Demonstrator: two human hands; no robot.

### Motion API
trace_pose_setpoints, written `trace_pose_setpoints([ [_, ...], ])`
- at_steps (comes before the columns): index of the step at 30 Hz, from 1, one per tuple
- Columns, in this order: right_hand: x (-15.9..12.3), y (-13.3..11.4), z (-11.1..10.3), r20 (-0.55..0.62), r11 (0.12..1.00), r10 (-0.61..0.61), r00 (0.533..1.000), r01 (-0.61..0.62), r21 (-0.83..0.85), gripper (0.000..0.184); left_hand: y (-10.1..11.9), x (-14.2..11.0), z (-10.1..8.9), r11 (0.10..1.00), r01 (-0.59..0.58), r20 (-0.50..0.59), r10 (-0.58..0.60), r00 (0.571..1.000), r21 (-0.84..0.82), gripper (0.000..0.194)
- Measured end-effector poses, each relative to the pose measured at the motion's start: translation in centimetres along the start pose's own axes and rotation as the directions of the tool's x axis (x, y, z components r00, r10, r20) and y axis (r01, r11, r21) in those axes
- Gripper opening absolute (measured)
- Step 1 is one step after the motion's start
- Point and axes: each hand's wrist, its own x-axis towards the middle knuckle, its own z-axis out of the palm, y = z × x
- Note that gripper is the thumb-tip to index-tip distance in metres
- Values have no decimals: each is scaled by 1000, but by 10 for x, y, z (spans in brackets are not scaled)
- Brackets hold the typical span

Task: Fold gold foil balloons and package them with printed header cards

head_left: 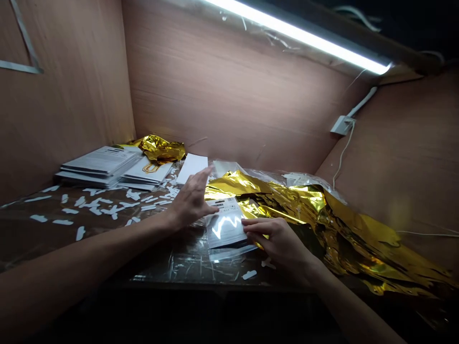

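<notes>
My right hand (274, 236) pinches the right edge of the clear-sleeved card (225, 224); my left hand (193, 198), fingers raised and thumb spread, is at the card's upper left. Gold foil (304, 205) lies beyond and right of the card, white scraps (103, 208) left.

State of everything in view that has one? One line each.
Strip light: on
Gold foil at right: crumpled, spread out
Sleeved card: in clear plastic, glare across it
Left card stack: piled, edges uneven
White scraps: scattered
Left hand: open, fingers raised
Right hand: fingertips at sleeved card's right edge
</notes>
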Motion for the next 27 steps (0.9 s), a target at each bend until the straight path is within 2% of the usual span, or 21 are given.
trace_pose_setpoints([
  [1,0,2,2,28,1000,-14,1000,14,-17,21,-1,-1,0,991,-89,60,83,995,95,64],
  [3,0,2,4,60,995,-66,996,70,-69,19,-4,-1,3,952,-194,304,117,945,238,31],
  [5,2,-6,8,65,987,-109,992,116,-111,17,-6,0,7,927,-220,496,44,867,303,7],
  [7,2,-21,15,85,986,-130,988,138,-94,16,-9,0,10,930,-182,567,-33,823,319,7],
  [9,3,-39,25,131,989,-137,982,143,-39,14,-13,1,11,941,-142,576,-66,815,308,12],
  [12,6,-54,40,156,997,-80,984,77,25,12,-17,2,11,946,-104,562,-93,822,309,12],
  [15,12,-53,48,156,995,10,988,-25,94,13,-21,4,11,942,-67,528,-125,840,330,12],
  [18,17,-49,47,188,991,55,981,-77,109,13,-23,6,11,937,-61,505,-129,853,343,12],
  [22,21,-56,44,276,998,68,959,-64,-23,13,-25,7,11,932,-65,504,-133,853,355,15],
  [27,14,-68,50,327,939,111,938,9,-343,8,-28,7,10,938,-80,516,-113,849,337,13],
])
